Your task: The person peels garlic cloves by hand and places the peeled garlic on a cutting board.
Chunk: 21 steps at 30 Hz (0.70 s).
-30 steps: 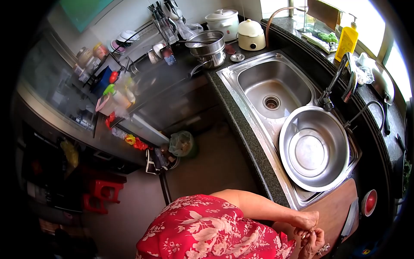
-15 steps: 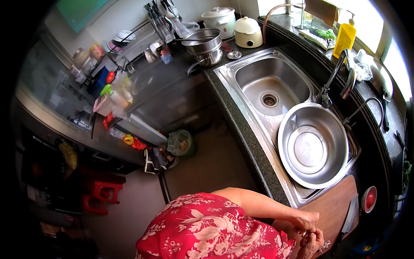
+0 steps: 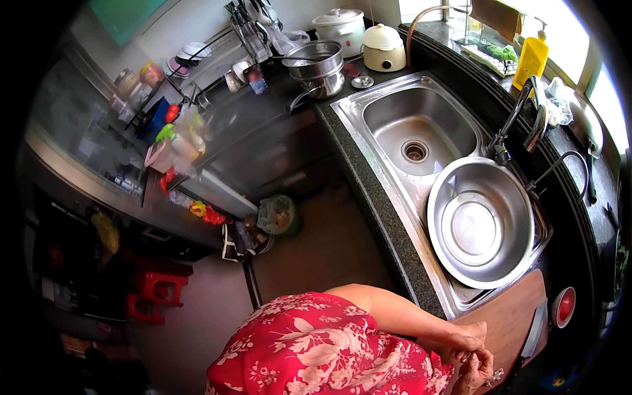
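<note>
My left hand [image 3: 470, 334] and my right hand [image 3: 476, 368] meet over the wooden cutting board [image 3: 503, 303]. Both have fingers closed in a pinch at the same spot, and whatever they hold is too small and too covered to name. A small whitish, crumpled bit [image 3: 495, 376] shows at the edge of my right hand. On the board's far side lies a kitchen knife [image 3: 536, 329] with a dark handle. Just beyond the board is a small bowl [image 3: 563, 307], red and white.
A large steel basin [image 3: 438, 230] rests over one half of the double sink [image 3: 378, 141], under the faucet [image 3: 510, 122]. Farther along the counter are a stacked steel pot [image 3: 319, 79] and a cream cooker [image 3: 384, 49]. A yellow pump bottle [image 3: 530, 56] stands by the window.
The whole view has shifted slightly. My hands stay together over the board, with only a slight change in the fingers.
</note>
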Each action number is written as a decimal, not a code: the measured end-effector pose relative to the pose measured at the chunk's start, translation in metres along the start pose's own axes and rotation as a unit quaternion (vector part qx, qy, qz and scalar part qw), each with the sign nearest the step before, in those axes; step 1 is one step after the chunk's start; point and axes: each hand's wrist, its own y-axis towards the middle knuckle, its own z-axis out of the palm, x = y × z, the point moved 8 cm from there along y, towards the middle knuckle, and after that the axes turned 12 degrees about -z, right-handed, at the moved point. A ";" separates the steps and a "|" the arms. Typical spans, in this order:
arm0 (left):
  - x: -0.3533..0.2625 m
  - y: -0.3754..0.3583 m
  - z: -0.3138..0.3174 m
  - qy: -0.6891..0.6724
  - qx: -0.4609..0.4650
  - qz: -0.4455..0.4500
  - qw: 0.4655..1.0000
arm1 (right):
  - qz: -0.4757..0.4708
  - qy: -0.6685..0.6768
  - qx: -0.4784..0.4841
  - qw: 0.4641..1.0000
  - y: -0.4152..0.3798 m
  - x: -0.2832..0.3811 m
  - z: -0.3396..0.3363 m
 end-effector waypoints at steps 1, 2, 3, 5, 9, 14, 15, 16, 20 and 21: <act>-0.002 -0.005 -0.003 0.004 -0.026 -0.004 1.000 | -0.003 0.031 -0.020 0.999 -0.001 0.001 0.000; 0.001 0.000 -0.002 0.003 -0.026 -0.004 1.000 | -0.003 0.031 -0.019 0.999 0.000 0.001 -0.002; 0.006 0.009 0.000 -0.002 -0.016 -0.007 1.000 | -0.025 -0.011 0.014 1.000 0.003 0.005 -0.002; 0.014 0.021 0.001 -0.007 -0.007 -0.009 1.000 | -0.046 -0.052 0.047 0.996 0.006 0.006 -0.003; 0.015 0.021 0.003 -0.002 -0.001 -0.009 1.000 | -0.063 -0.071 0.065 0.993 0.006 0.004 -0.002; 0.020 0.034 0.007 -0.020 0.033 0.024 0.999 | -0.092 -0.149 0.090 0.980 0.007 0.000 -0.006; 0.016 0.025 0.004 -0.010 0.015 0.018 1.000 | -0.086 -0.148 0.099 0.980 0.008 -0.005 -0.008; 0.012 0.017 0.002 -0.001 -0.003 0.012 1.000 | -0.081 -0.148 0.108 0.980 0.008 -0.010 -0.009; 0.008 0.004 0.000 -0.008 -0.027 -0.004 1.000 | -0.077 -0.155 0.104 0.979 0.008 -0.009 -0.009; 0.006 0.001 0.001 -0.013 -0.016 0.001 1.000 | -0.076 -0.132 0.095 0.984 0.008 -0.007 -0.008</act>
